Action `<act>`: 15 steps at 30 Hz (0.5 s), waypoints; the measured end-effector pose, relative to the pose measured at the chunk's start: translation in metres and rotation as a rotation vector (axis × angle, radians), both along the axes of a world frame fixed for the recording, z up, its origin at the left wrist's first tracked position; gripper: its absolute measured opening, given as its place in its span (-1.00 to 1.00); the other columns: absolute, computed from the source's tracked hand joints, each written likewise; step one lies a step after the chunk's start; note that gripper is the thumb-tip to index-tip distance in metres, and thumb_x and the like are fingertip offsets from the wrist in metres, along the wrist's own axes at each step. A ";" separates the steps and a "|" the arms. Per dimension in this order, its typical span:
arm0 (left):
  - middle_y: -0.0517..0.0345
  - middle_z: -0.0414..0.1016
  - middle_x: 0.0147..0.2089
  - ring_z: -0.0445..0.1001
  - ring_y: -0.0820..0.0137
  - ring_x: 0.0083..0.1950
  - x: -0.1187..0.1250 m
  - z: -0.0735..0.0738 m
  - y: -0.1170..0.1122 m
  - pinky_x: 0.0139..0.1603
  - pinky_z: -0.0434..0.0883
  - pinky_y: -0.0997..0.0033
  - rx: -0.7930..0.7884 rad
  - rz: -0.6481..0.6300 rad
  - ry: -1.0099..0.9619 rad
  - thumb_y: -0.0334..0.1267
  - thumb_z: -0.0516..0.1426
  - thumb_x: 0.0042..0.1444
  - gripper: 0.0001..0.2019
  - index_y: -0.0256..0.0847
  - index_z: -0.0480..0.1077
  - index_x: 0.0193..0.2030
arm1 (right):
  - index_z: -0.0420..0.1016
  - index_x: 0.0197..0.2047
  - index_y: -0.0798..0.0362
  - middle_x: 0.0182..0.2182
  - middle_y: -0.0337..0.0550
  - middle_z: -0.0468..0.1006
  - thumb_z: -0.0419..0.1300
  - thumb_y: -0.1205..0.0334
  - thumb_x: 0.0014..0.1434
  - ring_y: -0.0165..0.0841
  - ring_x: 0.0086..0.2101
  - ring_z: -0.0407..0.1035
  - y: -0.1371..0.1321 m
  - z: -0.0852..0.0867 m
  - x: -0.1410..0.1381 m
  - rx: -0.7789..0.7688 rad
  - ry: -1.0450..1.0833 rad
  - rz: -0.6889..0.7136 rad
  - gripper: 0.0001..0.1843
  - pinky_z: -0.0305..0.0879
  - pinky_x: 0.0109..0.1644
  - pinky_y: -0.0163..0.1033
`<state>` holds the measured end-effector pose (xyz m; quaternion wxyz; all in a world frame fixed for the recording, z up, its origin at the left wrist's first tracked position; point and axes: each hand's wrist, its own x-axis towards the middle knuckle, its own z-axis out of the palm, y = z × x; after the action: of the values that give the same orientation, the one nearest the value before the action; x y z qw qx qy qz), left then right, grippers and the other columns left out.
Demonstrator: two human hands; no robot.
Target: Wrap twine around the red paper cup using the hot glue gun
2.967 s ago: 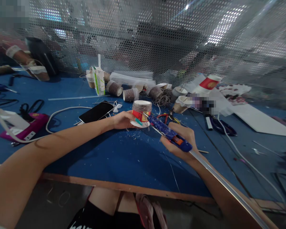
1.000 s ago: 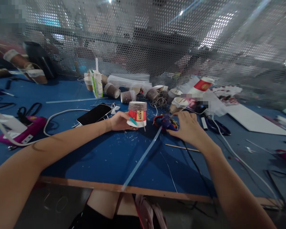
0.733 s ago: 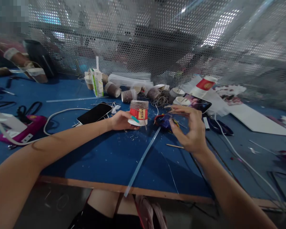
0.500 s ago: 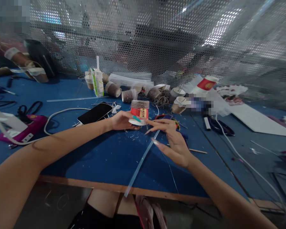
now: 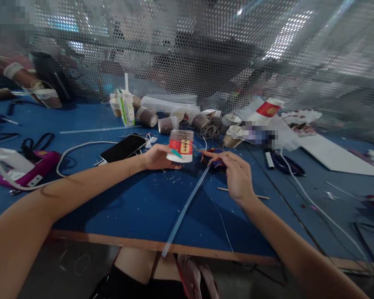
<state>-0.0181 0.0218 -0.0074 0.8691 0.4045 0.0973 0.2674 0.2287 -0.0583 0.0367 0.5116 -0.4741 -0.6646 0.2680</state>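
My left hand [image 5: 157, 158] is closed around the side of a red and white paper cup [image 5: 181, 148], held above the table. Brown yarn [image 5: 183, 135] is wound in bands around the cup's upper part. A turquoise patch, perhaps a fingernail, shows against the cup's lower side. To the right of the cup, my right hand [image 5: 238, 176] has its fingers pinched together. A thin brown strand seems to run from the cup to those fingertips. Below them a long translucent strip [image 5: 187, 207] lies across the blue table [image 5: 127, 207], its lower end over the front edge.
Yarn-wrapped cups [image 5: 168, 124] and a tangle of yarn [image 5: 212, 128] lie at the back, near a drink carton [image 5: 126, 108]. A phone [image 5: 124, 148] is left of my hands. A thin stick [image 5: 222, 189] lies under my right wrist. Perforated metal [image 5: 174, 54] rises behind.
My right hand has moved slightly right and up from the cup, and its spread fingers have drawn into a pinch. The cup has turned a little in my left hand.
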 end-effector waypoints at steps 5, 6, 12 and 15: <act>0.01 0.66 -0.03 0.53 0.23 0.07 0.000 -0.002 0.001 0.15 0.35 0.18 -0.030 0.008 0.040 -0.22 0.32 -0.04 -0.57 -0.22 0.53 0.02 | 0.30 -0.45 -0.06 -0.21 0.00 0.68 0.14 0.02 0.14 -0.12 -0.24 0.54 0.012 -0.004 0.005 -0.065 0.184 -0.229 -0.77 0.45 -0.22 -0.01; 0.02 0.66 -0.03 0.53 0.23 0.08 0.001 -0.003 0.001 0.16 0.35 0.17 -0.031 0.011 0.048 -0.21 0.32 -0.03 -0.59 -0.22 0.53 0.01 | 0.29 -0.42 -0.07 -0.14 0.02 0.67 0.13 0.01 0.14 -0.10 -0.18 0.55 0.011 -0.003 0.003 -0.011 0.189 -0.216 -0.78 0.46 -0.17 0.02; 0.01 0.65 -0.01 0.53 0.23 0.08 0.002 -0.003 0.000 0.18 0.33 0.16 0.007 0.021 0.057 -0.19 0.35 -0.01 -0.57 -0.21 0.51 0.03 | 0.37 -0.33 -0.09 -0.13 -0.01 0.62 0.05 -0.12 0.26 0.06 0.14 0.45 -0.013 -0.001 -0.012 0.228 0.056 0.179 -0.69 0.30 0.21 0.22; 0.02 0.65 -0.05 0.54 0.26 0.02 0.004 -0.001 -0.002 0.13 0.36 0.20 0.056 0.020 0.065 -0.18 0.39 -0.03 -0.57 -0.21 0.52 0.01 | 0.40 -0.35 -0.08 -0.23 -0.04 0.57 0.04 -0.10 0.31 0.06 0.11 0.45 -0.018 -0.004 -0.014 0.091 -0.064 0.305 -0.67 0.24 0.24 0.23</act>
<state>-0.0145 0.0195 -0.0079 0.8511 0.4364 0.1220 0.2652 0.2149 -0.0763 0.0325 0.4644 -0.3521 -0.7564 0.2970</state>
